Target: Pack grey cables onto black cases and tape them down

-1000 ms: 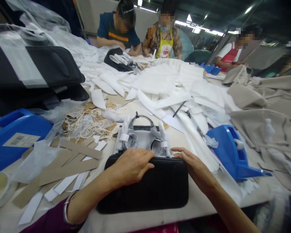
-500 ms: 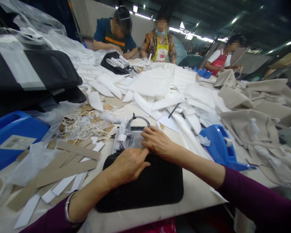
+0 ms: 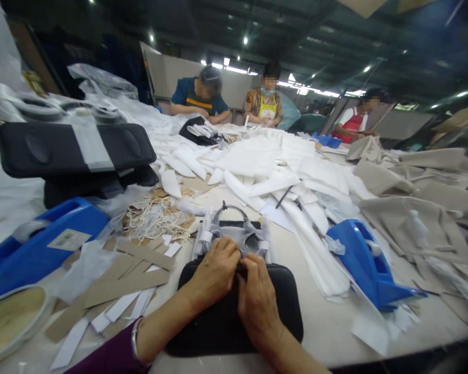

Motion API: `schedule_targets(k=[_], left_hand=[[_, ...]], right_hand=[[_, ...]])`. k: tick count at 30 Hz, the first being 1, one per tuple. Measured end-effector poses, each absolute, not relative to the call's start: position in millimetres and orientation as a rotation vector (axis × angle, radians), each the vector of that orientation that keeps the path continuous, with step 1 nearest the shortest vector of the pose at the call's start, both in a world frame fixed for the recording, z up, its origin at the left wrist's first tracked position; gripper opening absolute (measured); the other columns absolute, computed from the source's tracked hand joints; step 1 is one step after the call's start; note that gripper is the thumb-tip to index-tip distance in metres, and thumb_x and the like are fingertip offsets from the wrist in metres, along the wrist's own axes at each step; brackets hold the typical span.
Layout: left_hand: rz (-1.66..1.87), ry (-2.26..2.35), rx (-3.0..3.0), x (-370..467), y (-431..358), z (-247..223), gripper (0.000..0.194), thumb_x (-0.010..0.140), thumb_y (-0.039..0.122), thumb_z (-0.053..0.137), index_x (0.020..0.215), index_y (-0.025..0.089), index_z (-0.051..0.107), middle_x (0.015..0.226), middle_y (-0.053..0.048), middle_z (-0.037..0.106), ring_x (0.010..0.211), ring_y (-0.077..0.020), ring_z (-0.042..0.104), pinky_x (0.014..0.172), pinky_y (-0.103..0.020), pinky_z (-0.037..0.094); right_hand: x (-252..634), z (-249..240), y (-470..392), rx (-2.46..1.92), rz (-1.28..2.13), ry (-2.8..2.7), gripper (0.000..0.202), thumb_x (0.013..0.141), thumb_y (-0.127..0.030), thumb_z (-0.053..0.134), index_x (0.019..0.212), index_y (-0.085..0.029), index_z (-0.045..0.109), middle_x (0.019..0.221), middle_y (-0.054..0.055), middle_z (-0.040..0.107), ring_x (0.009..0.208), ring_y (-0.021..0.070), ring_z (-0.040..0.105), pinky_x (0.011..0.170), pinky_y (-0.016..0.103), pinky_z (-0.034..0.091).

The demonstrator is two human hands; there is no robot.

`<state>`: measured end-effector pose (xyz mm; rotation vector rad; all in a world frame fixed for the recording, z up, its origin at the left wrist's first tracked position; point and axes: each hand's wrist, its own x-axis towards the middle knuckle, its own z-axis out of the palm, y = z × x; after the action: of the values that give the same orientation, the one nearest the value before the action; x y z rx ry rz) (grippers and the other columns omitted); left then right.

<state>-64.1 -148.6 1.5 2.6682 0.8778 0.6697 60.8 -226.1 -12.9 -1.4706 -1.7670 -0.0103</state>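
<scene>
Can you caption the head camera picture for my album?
Left hand and right hand, close together at a black bag's edge.

Right of black bag (image 3: 210, 332), dispenser (image 3: 359, 262) bounds bare tabletop (image 3: 322, 324).

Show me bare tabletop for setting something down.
Best: the tabletop between the black bag and the blue dispenser at right. Narrower: between the bag and the cardboard strips at left. Crowded: the far side, heaped with white sheets.
</scene>
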Motion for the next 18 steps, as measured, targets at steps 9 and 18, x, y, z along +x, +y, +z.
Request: schedule_targets(k=[9, 18], left_hand=[[0.463, 1.458, 2.532, -15, -97, 22, 0.033, 0.078, -0.002, 0.038, 0.098, 0.010, 0.061, 0.106, -0.013, 0.061, 0.108, -0.0215, 0.052, 0.095, -0.033, 0.043], [0.289, 1.591, 2.558, 10, -68, 5, 0.028, 0.082, 0.007, 0.042, 0.094, 0.011, 0.067, 0.101, -0.016, 0.066, 0.103, -0.0273, 0.061, 0.087, -0.036, 0.047]], right_hand=[[61, -32, -222, -1.511, -0.113, -1.889, 0.047, 0.076, 0.003, 0.033, 0.108, -0.015, 0.061, 0.102, 0.014, 0.056, 0.095, 0.0296, 0.047, 0.084, 0.051, 0.049], [84, 87, -274, -1.062, 1.108, -1.470, 0.030, 0.089, -0.026, 0.047, 0.115, -0.027, 0.062, 0.096, 0.005, 0.061, 0.079, 0.0186, 0.062, 0.072, 0.035, 0.055]])
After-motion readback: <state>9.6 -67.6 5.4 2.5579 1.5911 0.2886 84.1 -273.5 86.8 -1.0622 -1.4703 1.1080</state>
